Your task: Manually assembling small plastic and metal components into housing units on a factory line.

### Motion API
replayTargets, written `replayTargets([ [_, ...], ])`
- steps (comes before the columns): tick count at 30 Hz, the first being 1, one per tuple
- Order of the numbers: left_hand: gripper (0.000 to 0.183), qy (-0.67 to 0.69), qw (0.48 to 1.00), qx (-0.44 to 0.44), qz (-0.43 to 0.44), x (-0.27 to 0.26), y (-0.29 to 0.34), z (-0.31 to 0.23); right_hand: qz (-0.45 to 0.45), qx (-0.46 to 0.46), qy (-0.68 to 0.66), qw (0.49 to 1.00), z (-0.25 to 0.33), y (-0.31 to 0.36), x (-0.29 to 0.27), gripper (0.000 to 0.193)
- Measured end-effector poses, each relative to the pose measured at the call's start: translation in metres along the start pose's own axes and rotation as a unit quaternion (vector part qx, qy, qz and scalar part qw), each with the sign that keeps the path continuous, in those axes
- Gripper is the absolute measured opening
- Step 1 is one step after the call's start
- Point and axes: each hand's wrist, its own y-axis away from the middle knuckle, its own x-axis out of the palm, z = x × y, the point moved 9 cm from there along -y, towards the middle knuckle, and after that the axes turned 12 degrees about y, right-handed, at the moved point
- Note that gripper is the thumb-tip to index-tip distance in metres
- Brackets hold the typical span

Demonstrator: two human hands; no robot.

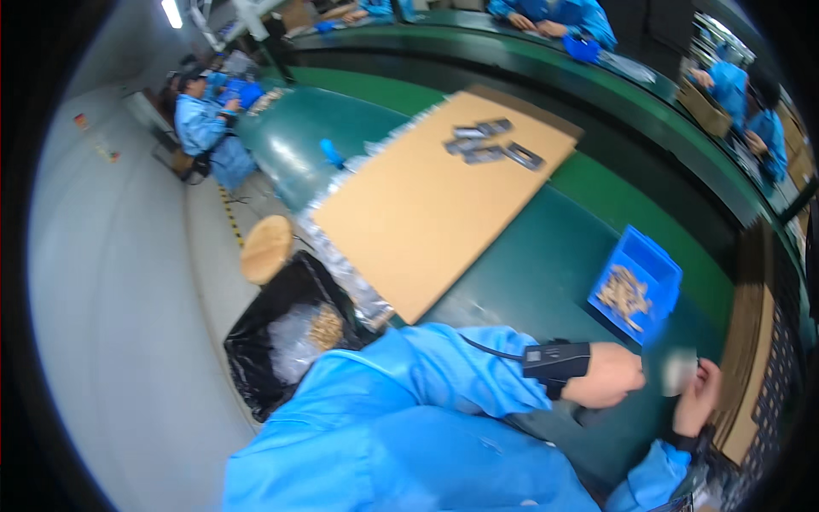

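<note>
My left hand [607, 375] is over the green work surface at the lower right, its fingers curled closed; what they hold, if anything, is hidden. Just below it a small dark object [589, 416] shows, blurred. My right hand [698, 399] pinches a small whitish piece [680, 372], too smeared by motion to tell its kind. Just beyond both hands stands a blue plastic bin [664, 271] with a pile of small tan pieces [625, 294] in it.
A large cardboard sheet [418, 213] bears several dark rectangular parts [485, 152]. Flat cardboard [744, 367] is stacked at the right. A black-bagged bin [247, 358] and a round wooden stool [267, 249] stand at the left. Co-workers in blue sit beyond.
</note>
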Motion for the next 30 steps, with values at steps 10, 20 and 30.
replayTargets([
  [10, 0.022, -0.068, 0.99, -0.122, 0.031, -0.013, 0.004, 0.015, -0.114, -0.108, 0.257, 0.954, 0.049, 0.006, -0.019, 0.045],
  [20, 0.027, -0.014, 0.995, -0.06, -0.076, -0.042, 0.008, -0.006, -0.148, 0.022, -0.065, 0.987, 0.053, 0.004, 0.003, 0.034],
  [30, 0.026, 0.076, 0.979, 0.022, -0.19, -0.059, 0.007, -0.017, -0.002, 0.028, -0.268, 0.963, 0.122, 0.028, 0.024, 0.021],
])
